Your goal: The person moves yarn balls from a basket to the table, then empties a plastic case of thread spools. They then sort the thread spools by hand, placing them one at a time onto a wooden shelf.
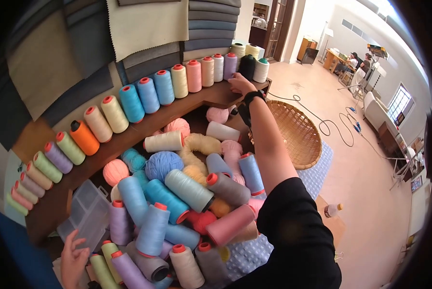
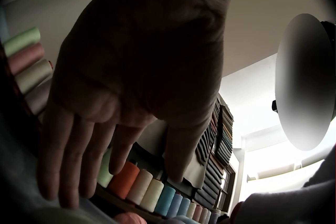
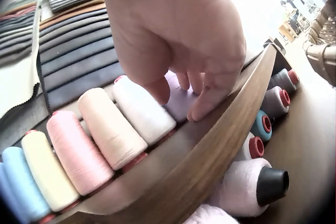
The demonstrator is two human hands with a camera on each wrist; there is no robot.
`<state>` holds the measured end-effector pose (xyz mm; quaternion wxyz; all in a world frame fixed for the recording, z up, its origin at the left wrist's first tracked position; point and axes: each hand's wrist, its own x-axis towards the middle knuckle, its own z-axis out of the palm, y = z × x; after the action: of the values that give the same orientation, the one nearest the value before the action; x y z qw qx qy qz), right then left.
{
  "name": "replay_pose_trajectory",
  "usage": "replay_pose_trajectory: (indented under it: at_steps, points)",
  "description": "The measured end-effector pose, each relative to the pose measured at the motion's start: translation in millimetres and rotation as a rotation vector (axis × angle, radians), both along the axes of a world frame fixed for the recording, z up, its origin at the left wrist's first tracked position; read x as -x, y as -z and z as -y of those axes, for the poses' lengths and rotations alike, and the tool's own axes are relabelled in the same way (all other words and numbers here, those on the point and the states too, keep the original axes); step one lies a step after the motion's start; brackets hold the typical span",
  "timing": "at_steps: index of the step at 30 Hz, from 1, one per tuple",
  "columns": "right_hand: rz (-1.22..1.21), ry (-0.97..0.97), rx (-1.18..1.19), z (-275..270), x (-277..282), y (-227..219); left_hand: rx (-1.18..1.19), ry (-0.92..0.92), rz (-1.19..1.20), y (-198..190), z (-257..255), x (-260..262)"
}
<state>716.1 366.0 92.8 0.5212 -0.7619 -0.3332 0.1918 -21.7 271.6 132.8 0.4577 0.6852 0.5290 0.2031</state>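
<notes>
My right hand [image 1: 241,84] reaches to the far right end of the wooden shelf. Its fingers and thumb grip the lower part of a lavender thread spool [image 3: 181,98], largely hidden by the hand in the right wrist view. Beside that spool stand a white spool [image 3: 144,111] on one side and a black spool [image 1: 247,66] on the other. At the lower left my left hand [image 1: 73,257] hovers with relaxed fingers and nothing in them, close to a clear plastic box [image 1: 83,212] and a green spool [image 1: 102,269].
A row of upright thread spools in many colours lines the shelf [image 1: 143,126]. Below it lies a heap of spools and yarn balls, including a blue yarn ball [image 1: 164,165]. A wicker basket [image 1: 298,130] stands right of my right arm. Fabric samples [image 1: 148,29] hang behind.
</notes>
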Motion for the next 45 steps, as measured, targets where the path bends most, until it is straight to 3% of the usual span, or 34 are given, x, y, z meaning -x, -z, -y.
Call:
replay_pose_trajectory:
  at_steps: [3,7,8,10,13,17,20,21,22,23,24,26,27,28,29,31,33,37,41,45]
  points:
    - [0.044,-0.081,0.172,1.2,5.6,-9.2,-0.007,0.011,0.0,2.5,-2.3,2.8]
    - [0.17,-0.004,0.377,-4.5,22.6,-18.1,-0.019,0.002,-0.003,-1.1,0.8,-1.1]
    - [0.171,-0.003,0.374,-10.6,15.4,-12.2,-0.008,-0.006,-0.004,0.2,-0.6,1.3]
    - [0.434,-0.014,0.457,-20.5,6.4,-3.6,0.001,-0.011,-0.003,0.1,-1.2,1.7]
    - [0.415,0.01,0.383,-16.2,5.7,-5.4,0.015,-0.011,-0.01,-2.8,2.2,-1.6]
    - [0.295,-0.216,0.308,39.3,68.3,-53.7,-0.024,0.021,0.007,-6.3,7.3,-0.7]
    - [0.185,-0.367,0.317,96.0,150.6,-106.3,-0.065,0.045,0.026,-12.0,11.9,3.0]
    - [0.695,-0.393,0.561,107.0,164.3,-108.7,-0.086,0.065,0.044,-13.6,15.0,4.5]
    - [0.746,-0.525,0.678,111.3,153.2,-85.5,-0.086,0.071,0.047,-16.7,18.9,3.9]
    - [0.883,-0.605,0.302,142.6,174.1,-69.0,-0.092,0.077,0.066,-21.0,23.0,2.3]
    - [0.997,-0.597,0.473,187.3,211.7,-80.8,-0.097,0.079,0.086,-24.7,26.8,1.4]
    - [0.994,-0.613,0.746,241.9,263.2,-76.8,-0.1,0.082,0.101,-25.9,29.8,3.6]
    - [1.098,-0.683,0.825,259.6,266.8,-53.9,-0.108,0.083,0.116,-25.9,30.9,3.4]
    - [1.0,-0.685,0.854,279.1,281.8,-54.0,-0.1,0.08,0.114,-27.5,32.2,0.6]
    - [1.005,-0.678,0.74,285.0,266.2,-20.1,-0.13,0.134,0.115,-29.7,34.5,-1.6]
    - [0.925,-0.618,0.618,296.2,268.8,-3.1,-0.152,0.145,0.093,-35.4,43.6,1.0]
    - [0.778,-0.53,0.718,303.4,291.5,-37.1,-0.123,0.219,0.104,-42.3,51.4,-6.6]
    - [0.69,-0.579,0.581,289.6,268.0,-15.7,-0.151,0.264,0.138,-42.8,56.1,-8.2]
    - [0.742,-0.67,0.29,257.6,261.6,-8.0,-0.157,0.281,0.125,-41.5,55.9,-10.9]
    - [0.804,-0.605,0.424,250.7,270.6,-18.1,-0.105,0.263,0.087,-48.3,59.2,-15.2]
